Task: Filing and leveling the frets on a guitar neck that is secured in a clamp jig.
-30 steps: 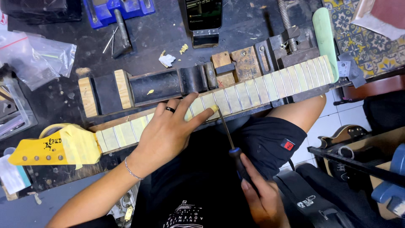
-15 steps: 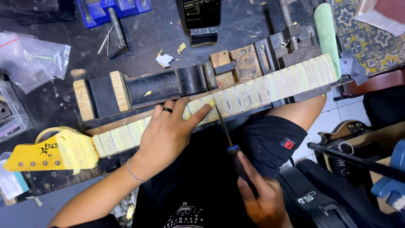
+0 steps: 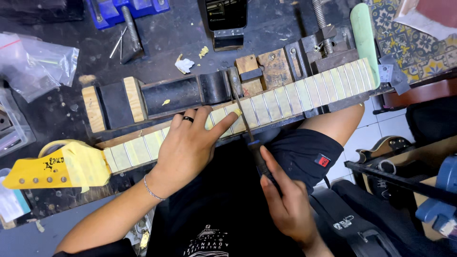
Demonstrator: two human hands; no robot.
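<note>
Fret work on a clamped guitar neck (image 3: pixel 285 100).
Left hand (image 3: pixel 188 147) lies spread, pressing the fretboard; right hand (image 3: pixel 285 204) grips a narrow file (image 3: pixel 243 114). A slip could score the masked wood or nick the index fingertip.

A dark, scuffed workbench (image 3: pixel 171 35) fills the upper part of the view, littered with wood blocks (image 3: pixel 259 69), a blue vise (image 3: pixel 126 12), a clear plastic bag (image 3: pixel 40 59) and small scraps under even, bright light. At the upper right lies a patch of patterned floor tile in blue, yellow and white (image 3: pixel 419 52), with plain white tiles (image 3: pixel 381 128) below it. Black cases (image 3: pixel 362 223) sit on the floor at the lower right.
</note>
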